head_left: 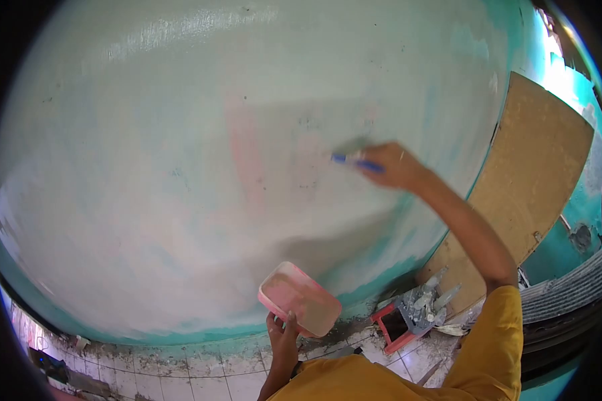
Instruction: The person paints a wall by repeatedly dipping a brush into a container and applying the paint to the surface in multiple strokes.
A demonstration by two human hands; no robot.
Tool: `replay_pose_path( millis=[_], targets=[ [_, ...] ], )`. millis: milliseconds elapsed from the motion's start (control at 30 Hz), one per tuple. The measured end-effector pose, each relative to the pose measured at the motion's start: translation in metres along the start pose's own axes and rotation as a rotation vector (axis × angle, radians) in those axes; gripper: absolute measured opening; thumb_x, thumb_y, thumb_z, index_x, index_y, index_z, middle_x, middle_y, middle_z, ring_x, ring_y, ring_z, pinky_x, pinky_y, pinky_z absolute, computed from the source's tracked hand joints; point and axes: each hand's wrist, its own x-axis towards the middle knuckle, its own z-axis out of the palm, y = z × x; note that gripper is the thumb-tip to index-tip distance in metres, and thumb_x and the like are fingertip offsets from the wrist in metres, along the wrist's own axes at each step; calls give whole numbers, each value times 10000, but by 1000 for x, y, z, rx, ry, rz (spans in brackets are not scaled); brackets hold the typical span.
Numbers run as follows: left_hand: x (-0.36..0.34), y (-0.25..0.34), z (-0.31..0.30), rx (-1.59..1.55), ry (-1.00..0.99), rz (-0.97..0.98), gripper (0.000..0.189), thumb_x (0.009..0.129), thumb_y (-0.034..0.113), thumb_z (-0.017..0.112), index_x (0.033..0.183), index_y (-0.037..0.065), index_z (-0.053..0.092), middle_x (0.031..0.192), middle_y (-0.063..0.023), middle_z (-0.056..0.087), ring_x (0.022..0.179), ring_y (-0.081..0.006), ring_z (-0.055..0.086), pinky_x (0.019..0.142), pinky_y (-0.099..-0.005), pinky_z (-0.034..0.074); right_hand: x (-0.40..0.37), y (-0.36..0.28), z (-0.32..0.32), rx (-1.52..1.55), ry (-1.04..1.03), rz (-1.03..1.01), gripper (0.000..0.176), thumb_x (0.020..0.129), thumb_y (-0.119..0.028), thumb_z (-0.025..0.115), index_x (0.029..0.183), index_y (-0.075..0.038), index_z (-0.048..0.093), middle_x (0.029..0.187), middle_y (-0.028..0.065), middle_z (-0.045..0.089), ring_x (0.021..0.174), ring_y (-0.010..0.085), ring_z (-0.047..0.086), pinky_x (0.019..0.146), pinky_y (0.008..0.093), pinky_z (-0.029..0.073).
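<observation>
My left hand grips a pink plastic tub by its lower left side, thumb over the rim. Greyish-white paint lies in the tub, which is held tilted in front of the wall. Higher up and to the right, my right hand is closed around a blue-handled tool, smeared by motion, so its kind does not show. The tool is close to the wall surface. Whitish paint covers much of the wall, with pink and turquoise patches showing through.
At the wall's right end leans a brown board. Below it a red and grey stool carries paint-spattered things. Corrugated sheets lie at the far right. White floor tiles run along the wall's foot.
</observation>
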Motion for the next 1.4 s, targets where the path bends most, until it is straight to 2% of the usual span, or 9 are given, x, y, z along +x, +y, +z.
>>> replay_pose_path(
  millis=[300,500,633,833,867,967,1100,1267,1400],
  targets=[
    [-3,-4,3,-24,-42,-14,654,945,241,620,1388,-22,217,1316,-170,434,1198,-256,503,962,-377,481,90,27,-101,-390,506,-86,188,874,-155,664,1018,-35,681,971,145,688,832,334,662,731,360,546],
    [-12,-1,-7,-39,45,-53,678,938,246,632,1394,-23,208,1329,-172,422,1206,-257,498,963,-370,481,-30,-4,59,-340,90,-273,248,817,-68,602,1062,-80,639,1087,106,677,924,271,676,817,385,557],
    [-19,-1,-10,-49,62,-60,673,938,255,633,1381,-31,215,1322,-177,428,1208,-257,499,963,-373,482,-71,-28,95,-41,-275,-1,211,850,-174,636,1050,-106,651,1027,99,687,891,274,672,781,383,553],
    [-19,-4,-9,-29,80,-53,625,949,250,616,1353,-38,236,1298,-184,443,1190,-254,514,952,-378,493,25,0,-18,-106,238,133,196,864,-217,635,941,-43,683,872,163,669,788,379,631,711,437,521],
    [-19,-4,-10,-24,83,-57,622,950,250,614,1352,-39,236,1290,-184,449,1186,-253,518,944,-378,498,36,4,-25,-215,356,121,175,855,-124,675,1016,-58,694,957,151,693,841,326,671,747,349,548],
    [-21,-7,-10,-27,97,-53,620,951,251,613,1350,-40,239,1278,-186,459,1179,-251,524,927,-375,509,36,0,-24,-336,506,-20,184,853,-95,668,1030,-45,685,989,152,693,868,322,672,773,360,548],
    [-23,-8,-16,-11,88,-66,627,950,259,615,1352,-44,241,1293,-185,459,1189,-252,516,949,-381,496,-41,-9,77,-269,195,-75,343,799,-18,597,1140,-37,623,1127,171,655,1013,333,643,867,412,535],
    [-20,-9,-12,-46,104,-9,657,947,275,620,1370,-43,232,1319,-174,453,1225,-257,484,994,-390,456,-121,-46,158,79,-209,87,300,821,-57,631,1121,-45,624,1048,151,667,890,305,662,781,387,551],
    [-12,-6,-5,-13,73,22,684,942,293,626,1392,-24,220,1341,-166,435,1235,-255,470,1000,-383,442,-117,-64,134,285,-22,160,244,843,-74,640,1085,-41,640,989,151,668,844,275,675,748,365,554]
  ],
)
